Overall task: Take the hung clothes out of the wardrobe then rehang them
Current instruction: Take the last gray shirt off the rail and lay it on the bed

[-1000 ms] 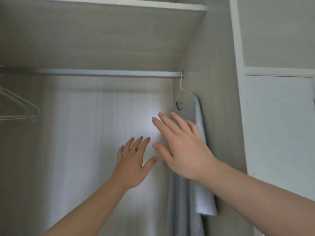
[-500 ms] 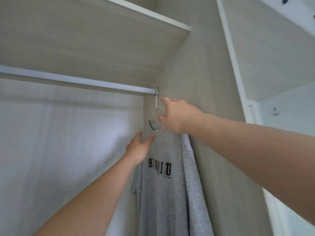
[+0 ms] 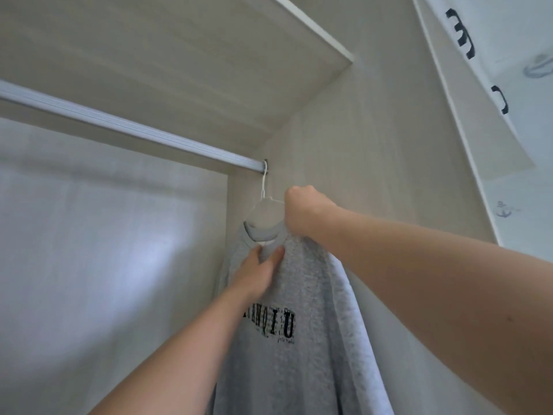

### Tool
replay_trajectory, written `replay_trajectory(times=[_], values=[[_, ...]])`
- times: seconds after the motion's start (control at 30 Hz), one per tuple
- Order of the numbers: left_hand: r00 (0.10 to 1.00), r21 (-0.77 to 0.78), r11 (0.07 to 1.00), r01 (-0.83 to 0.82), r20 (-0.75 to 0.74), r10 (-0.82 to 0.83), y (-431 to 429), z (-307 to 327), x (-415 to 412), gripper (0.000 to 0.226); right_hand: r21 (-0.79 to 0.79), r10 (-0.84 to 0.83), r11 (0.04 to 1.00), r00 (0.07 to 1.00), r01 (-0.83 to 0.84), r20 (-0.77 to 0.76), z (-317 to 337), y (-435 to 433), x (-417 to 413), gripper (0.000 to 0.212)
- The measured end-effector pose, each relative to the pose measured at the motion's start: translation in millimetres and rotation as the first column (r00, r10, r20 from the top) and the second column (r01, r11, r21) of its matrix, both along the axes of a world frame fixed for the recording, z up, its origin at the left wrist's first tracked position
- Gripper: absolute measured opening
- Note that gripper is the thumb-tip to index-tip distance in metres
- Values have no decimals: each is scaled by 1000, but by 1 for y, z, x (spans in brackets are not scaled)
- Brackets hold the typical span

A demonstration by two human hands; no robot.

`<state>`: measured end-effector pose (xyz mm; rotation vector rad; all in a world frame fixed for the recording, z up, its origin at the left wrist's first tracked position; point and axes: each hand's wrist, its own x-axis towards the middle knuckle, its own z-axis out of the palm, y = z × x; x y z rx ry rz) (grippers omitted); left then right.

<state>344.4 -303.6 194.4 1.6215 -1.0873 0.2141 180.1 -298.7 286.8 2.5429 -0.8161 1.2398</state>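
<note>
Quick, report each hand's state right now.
Left hand: pinches the shirt just below the collar.
Right hand: closed in a grip on the hanger at the shirt's shoulder.

- Single view: head-worn wide-angle cam, facing forward and up into the wardrobe's upper right corner.
- Pitched up enough to show the underside of the pale wood-grain shelf (image 3: pixel 179 55). The ribbed silver metal rail (image 3: pixel 119 127) runs diagonally from the left edge down to the pale wood-grain side wall (image 3: pixel 374 175).
- Close range: forearms enter from the bottom and right edges. The left hand (image 3: pixel 257 274) and right hand (image 3: pixel 302 211) sit near centre, at the white wire hanger (image 3: pixel 263 187) and grey printed sweatshirt (image 3: pixel 314 295).
- Top right corner catches a white panel with black marks (image 3: pixel 508 70).
</note>
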Motion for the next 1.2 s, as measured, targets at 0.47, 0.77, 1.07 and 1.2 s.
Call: replay_trajectory(times=[0.47, 0.77, 1.07, 1.2], values=[[995, -85, 992, 92, 47, -89, 6, -14, 19, 83, 43, 22, 999, 975, -32, 223, -1, -3, 20, 5], [987, -284, 957, 62, 158, -17, 14, -2, 13, 77, -88, 74, 995, 942, -48, 327, 6, -2, 6, 15], [924, -437, 888, -144, 261, 279, 37, -27, -16, 69, -259, 140, 965, 918, -43, 370, -59, 0, -80, 21], [901, -490, 861, -136, 299, 313, 43, -28, -43, 68, -316, 117, 949, 934, -4, 338, -78, 8, -138, 19]])
